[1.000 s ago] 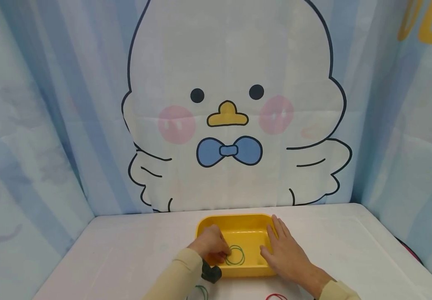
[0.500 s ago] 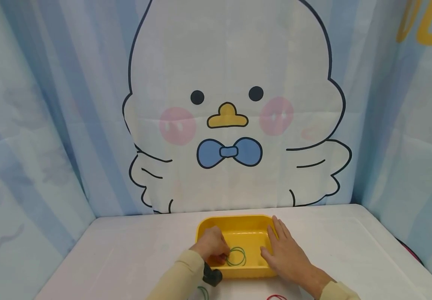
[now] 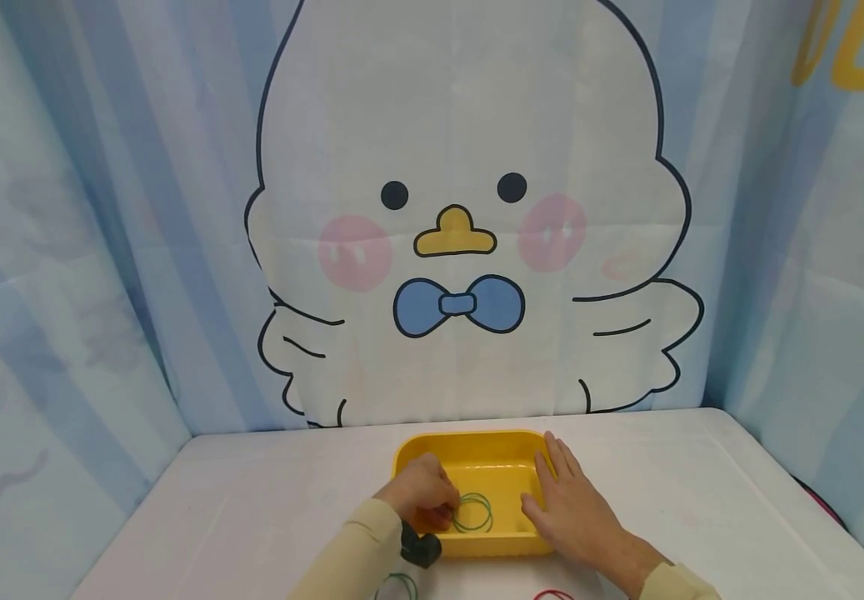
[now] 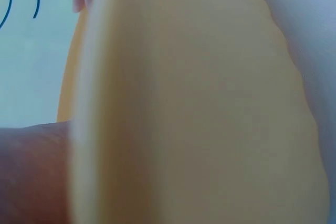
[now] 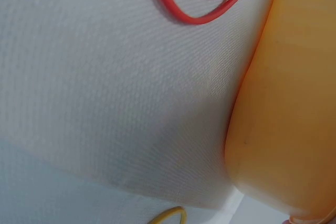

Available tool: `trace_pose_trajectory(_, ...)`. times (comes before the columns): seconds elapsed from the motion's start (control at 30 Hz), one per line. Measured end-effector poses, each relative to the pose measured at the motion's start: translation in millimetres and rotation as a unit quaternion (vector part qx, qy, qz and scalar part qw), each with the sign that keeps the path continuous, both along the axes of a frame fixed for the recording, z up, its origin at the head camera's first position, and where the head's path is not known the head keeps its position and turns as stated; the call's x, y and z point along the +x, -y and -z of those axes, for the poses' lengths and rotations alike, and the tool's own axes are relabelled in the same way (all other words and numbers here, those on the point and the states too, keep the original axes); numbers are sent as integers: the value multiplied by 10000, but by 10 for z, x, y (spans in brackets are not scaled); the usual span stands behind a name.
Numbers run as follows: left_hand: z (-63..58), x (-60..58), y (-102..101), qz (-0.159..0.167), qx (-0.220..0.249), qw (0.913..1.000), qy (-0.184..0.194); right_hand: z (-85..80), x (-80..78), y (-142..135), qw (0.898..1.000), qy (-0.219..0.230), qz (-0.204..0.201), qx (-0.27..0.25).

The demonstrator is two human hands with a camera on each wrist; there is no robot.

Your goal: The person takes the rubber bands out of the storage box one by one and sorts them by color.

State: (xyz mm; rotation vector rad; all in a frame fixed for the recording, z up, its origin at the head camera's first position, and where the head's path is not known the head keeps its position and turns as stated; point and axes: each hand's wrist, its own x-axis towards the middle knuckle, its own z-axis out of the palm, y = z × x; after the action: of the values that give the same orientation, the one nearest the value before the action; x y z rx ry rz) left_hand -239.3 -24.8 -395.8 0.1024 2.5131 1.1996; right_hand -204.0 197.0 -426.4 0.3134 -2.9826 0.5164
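Observation:
My left hand [image 3: 424, 492] reaches over the near left side of a yellow tray [image 3: 499, 546], fingers curled down inside it. Its fingertips pinch the left edge of a looped green rubber band [image 3: 490, 517] on the tray floor; the exact grip is partly hidden. My right hand [image 3: 577, 508] rests on the tray's right rim with fingers spread and extended. The left wrist view is mostly filled by the tray's blurred outer wall [image 4: 210, 103]. Also there, part of my left hand [image 4: 34, 174] reaches over the rim. The right wrist view shows the tray's side [image 5: 289, 103].
In front of the tray lie a second green rubber band [image 3: 411, 583] and a red rubber band [image 3: 554, 594], both cut by the frame edge. A yellow rubber band [image 5: 173, 214] shows in the right wrist view. Behind the white table [image 3: 274, 500] hangs a printed curtain [image 3: 454, 375].
Almost nothing differs. The head view has shifted very slightly. Both hands, the tray and the green rubber band keep nearly the same places.

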Motion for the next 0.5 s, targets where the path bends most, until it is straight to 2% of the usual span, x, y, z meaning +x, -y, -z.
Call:
trace_pose_trajectory(0.2, -5, -6, 0, 47, 54, 9999, 89, -1, -1, -5, 10000, -27, -8, 19)
trace_pose_trajectory(0.5, 16, -20, -61, -122, -459, 9988, 116, -4, -1, -1, 10000, -5, -3, -49)
